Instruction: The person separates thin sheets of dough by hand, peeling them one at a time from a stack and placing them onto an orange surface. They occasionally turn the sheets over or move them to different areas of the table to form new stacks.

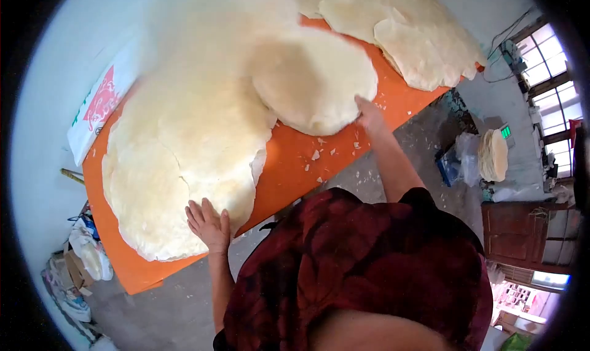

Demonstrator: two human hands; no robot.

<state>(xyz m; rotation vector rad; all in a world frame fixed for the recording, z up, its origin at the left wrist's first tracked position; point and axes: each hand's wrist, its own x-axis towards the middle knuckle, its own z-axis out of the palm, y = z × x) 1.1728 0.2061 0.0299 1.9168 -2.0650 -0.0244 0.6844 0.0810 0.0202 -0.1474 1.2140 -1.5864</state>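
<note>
A large pale flatbread [153, 173] with a cracked surface covers the left part of the orange table [279, 182]. My left hand [209, 225] lies on its near edge, fingers stretched out and slightly spread. Farther right, my right hand [369, 115] pinches the rim of a smaller round flatbread [329, 84]. That round piece overlaps the side of the large one in this view. Its upper left is shaded and blurred, as is the bread at the top of the view.
More flatbreads [424, 53] lie piled at the table's far right end. Crumbs [316, 155] are scattered along the orange surface. A printed white bag [101, 102] leans by the wall at left. Bags and a cardboard box [78, 268] stand on the floor; a round stack [493, 156] is at right.
</note>
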